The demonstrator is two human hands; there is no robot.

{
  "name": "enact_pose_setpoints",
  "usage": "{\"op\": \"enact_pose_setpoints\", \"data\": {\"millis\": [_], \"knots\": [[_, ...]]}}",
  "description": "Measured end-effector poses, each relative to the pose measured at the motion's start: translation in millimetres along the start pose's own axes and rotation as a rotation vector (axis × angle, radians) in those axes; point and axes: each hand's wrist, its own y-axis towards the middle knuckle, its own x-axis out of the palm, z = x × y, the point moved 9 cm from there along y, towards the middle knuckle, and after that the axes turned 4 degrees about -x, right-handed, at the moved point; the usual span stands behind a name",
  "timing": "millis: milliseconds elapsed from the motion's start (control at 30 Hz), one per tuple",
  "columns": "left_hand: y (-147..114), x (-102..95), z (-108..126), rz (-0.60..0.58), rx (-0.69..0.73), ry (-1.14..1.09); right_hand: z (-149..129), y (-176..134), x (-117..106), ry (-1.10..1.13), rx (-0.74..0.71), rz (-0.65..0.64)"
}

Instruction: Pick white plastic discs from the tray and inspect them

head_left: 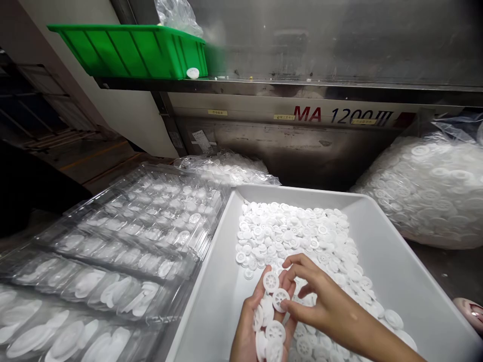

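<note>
My left hand [245, 322] is cupped palm up around a small heap of white plastic discs [274, 332], spoked like little wheels. Over its fingertips comes my right hand [307, 286], with fingers bent and apart. The right thumb touches the edge of one spoked disc [280, 300] lying on the left fingers. Another disc [270, 282] rests just above it. Both hands are above a large grey-white plastic bin [204, 286], where a broad pile of the same discs [294, 231] lies.
Clear plastic trays [151, 271] with white discs in their compartments stand to the left. A bulging clear bag of discs [433, 186] sits on the right, another bag [230, 168] behind the bin. A green crate [124, 50] stands on a metal ledge [302, 90] of the machine.
</note>
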Motion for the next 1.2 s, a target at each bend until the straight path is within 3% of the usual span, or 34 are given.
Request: {"op": "enact_pose_setpoints", "data": {"millis": [167,433,533,667,767,867,1033,1200], "knots": [[6,-9.3,-1,-0.034,-0.025,0.052,7,3,5,-0.026,0.011,0.017],[13,-20.3,-6,-0.075,-0.09,0.033,2,2,-11,-0.145,-0.041,0.074],[15,-24.8,-3,-0.056,-0.075,0.036,-21,-6,-15,-0.288,-0.179,0.069],[14,-26.4,5,-0.056,0.008,0.07,-55,-17,4,-0.594,-0.458,-0.091],[13,-20.0,2,-0.096,-0.046,0.015,-60,-22,26,-0.777,-0.577,-0.19],[12,-13.9,-2,-0.117,-0.129,-0.046,-56,-24,41,-0.871,-0.64,-0.205],[14,-17.2,-1,-0.103,-0.124,-0.046,-51,-22,39,-0.797,-0.614,-0.146],[12,-21.0,5,-0.069,0.0,-0.021,-33,-15,36,-0.551,-0.389,-0.14]]}}
